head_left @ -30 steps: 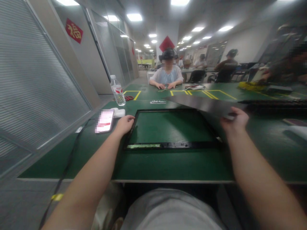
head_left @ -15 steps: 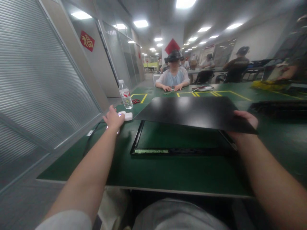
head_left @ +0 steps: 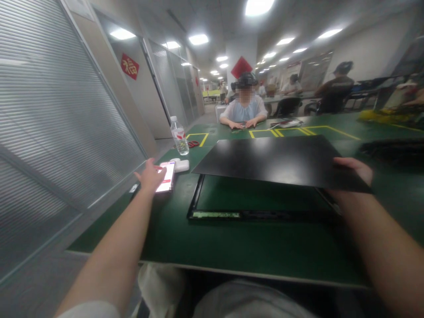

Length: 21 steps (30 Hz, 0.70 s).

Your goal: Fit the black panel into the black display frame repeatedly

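My right hand (head_left: pixel 359 174) grips the right edge of a thin, glossy black panel (head_left: pixel 274 159), thumb on top and the other fingers underneath. The panel is held up at a slant over a black rectangular frame (head_left: pixel 198 194) lying on the green table (head_left: pixel 205 243). A pale green strip (head_left: pixel 215 215) shows along the frame's near side; the panel hides its far side. At the left, my left hand (head_left: pixel 152 176) has its fingers apart, over the edge of a smartphone (head_left: pixel 167 176) with a lit screen. Whether a fingertip touches the screen, I cannot tell.
White cases (head_left: pixel 180 165) lie beyond the phone, near a water bottle (head_left: pixel 179 136) and red-handled scissors (head_left: pixel 193 144). Across the table sits a person (head_left: pixel 244 108) with both hands on the tabletop. A dark object (head_left: pixel 394 150) lies at the far right.
My left hand has drawn back toward me, and the phone's lit screen now shows more fully. The panel stays in my right hand above the frame. The whole view has shifted slightly.
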{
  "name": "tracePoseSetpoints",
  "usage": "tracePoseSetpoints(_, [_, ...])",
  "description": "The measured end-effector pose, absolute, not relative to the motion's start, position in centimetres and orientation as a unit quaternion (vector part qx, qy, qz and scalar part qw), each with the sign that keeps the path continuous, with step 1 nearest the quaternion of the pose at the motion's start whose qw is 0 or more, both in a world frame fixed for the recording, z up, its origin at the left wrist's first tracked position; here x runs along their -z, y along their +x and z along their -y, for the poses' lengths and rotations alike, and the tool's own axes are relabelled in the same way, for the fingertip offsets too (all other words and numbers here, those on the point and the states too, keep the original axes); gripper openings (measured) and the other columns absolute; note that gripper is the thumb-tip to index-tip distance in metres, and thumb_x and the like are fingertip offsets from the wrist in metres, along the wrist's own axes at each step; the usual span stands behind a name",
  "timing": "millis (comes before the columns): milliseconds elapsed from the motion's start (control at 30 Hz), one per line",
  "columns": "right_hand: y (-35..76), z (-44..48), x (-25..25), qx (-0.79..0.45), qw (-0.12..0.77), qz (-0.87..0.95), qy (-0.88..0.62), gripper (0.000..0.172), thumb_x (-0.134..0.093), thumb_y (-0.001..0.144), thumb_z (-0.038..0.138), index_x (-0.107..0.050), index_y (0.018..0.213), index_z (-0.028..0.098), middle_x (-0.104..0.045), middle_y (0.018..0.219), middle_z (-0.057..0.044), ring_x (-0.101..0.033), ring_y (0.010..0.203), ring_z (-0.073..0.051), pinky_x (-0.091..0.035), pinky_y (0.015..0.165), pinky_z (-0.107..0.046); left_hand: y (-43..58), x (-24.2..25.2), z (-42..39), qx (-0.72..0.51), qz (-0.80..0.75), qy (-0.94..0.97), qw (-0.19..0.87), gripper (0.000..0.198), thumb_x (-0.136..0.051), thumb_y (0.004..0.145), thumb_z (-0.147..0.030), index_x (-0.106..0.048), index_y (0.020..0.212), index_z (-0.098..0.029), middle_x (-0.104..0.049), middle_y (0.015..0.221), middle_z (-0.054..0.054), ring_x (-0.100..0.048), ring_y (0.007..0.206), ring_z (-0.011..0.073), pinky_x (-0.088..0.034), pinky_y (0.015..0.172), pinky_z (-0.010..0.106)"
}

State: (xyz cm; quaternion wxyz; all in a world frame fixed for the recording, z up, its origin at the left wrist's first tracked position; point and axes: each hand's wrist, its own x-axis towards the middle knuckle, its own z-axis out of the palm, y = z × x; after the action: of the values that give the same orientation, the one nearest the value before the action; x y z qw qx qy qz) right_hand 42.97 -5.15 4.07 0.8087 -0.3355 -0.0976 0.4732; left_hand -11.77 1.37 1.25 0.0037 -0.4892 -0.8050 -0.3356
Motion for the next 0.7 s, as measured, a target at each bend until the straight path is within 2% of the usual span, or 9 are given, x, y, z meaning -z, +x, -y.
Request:
tracePoseSetpoints(167, [42.1,5.5,-4.8,-0.467,0.8,0.076,-0.369,0.028,-0.056,0.063,0.009,-0.068,0.086,0.019,-0.072,0.069,-0.001,-0.072,0.058,-0.023,-0.068,0.063,-0.045,-12.9,-0.4,-0.2,0.37,0.823,-0.431,0.019,0.059,-0.064,0.085,-0.021,-0.052,0.144,-0.018,-0.08,0.119,0.015,-0.07,0.125,0.0377,-0.039,0.117,0.061])
tracePoseSetpoints(267, [42.0,5.5,-4.8,-0.467,0.804,0.082,-0.36,0.029,-0.056,0.062,0.009,-0.068,0.087,0.02,-0.072,0.07,0.0,-0.073,0.062,-0.024,-0.069,0.065,-0.047,-13.3,0.2,0.1,0.388,0.823,-0.416,0.018,0.057,-0.061,0.086,-0.018,-0.052,0.142,-0.017,-0.079,0.124,0.017,-0.07,0.124,0.0375,-0.046,0.111,0.059])
tracePoseSetpoints(367, [42.2,5.3,-4.5,-0.473,0.799,0.088,-0.361,0.029,-0.057,0.062,0.01,-0.067,0.087,0.021,-0.072,0.069,0.0,-0.075,0.066,-0.026,-0.07,0.067,-0.048,-13.3,0.4,0.0,0.395,0.804,-0.444,0.008,0.062,-0.058,0.087,-0.014,-0.046,0.148,-0.018,-0.077,0.133,0.015,-0.07,0.126,0.0323,-0.049,0.111,0.052])
tracePoseSetpoints(467, [42.5,5.2,-4.3,-0.468,0.796,0.08,-0.374,0.027,-0.059,0.06,0.01,-0.065,0.082,0.023,-0.071,0.068,0.001,-0.076,0.068,-0.027,-0.07,0.068,-0.05,-13.2,-0.4,-0.8,0.388,0.78,-0.491,0.007,0.068,-0.056,0.087,-0.011,-0.043,0.153,-0.021,-0.073,0.144,0.012,-0.064,0.138,0.0297,-0.039,0.121,0.051])
tracePoseSetpoints(567, [42.7,5.2,-4.2,-0.464,0.798,0.071,-0.378,0.025,-0.059,0.057,0.01,-0.062,0.076,0.026,-0.068,0.062,0.002,-0.076,0.067,-0.028,-0.071,0.069,-0.052,-13.1,-1.5,-2.2,0.368,0.768,-0.525,0.003,0.072,-0.057,0.085,-0.009,-0.046,0.155,-0.022,-0.069,0.152,0.014,-0.051,0.152,0.0324,-0.022,0.129,0.061])
tracePoseSetpoints(633, [42.7,5.2,-4.1,-0.464,0.798,0.07,-0.379,0.025,-0.06,0.055,0.01,-0.06,0.074,0.027,-0.066,0.06,0.002,-0.075,0.066,-0.029,-0.071,0.069,-0.053,-13.0,-2.1,-3.0,0.351,0.767,-0.537,-0.008,0.076,-0.057,0.082,-0.005,-0.048,0.155,-0.021,-0.07,0.149,0.016,-0.05,0.153,0.0349,-0.014,0.129,0.069])
tracePoseSetpoints(700, [42.8,5.2,-4.0,-0.462,0.798,0.069,-0.38,0.026,-0.06,0.054,0.01,-0.06,0.073,0.028,-0.066,0.06,0.002,-0.075,0.066,-0.029,-0.071,0.069,-0.054,-13.1,-2.2,-3.4,0.337,0.77,-0.542,-0.017,0.076,-0.057,0.081,-0.003,-0.051,0.154,-0.022,-0.074,0.143,0.017,-0.054,0.15,0.036,-0.007,0.128,0.072])
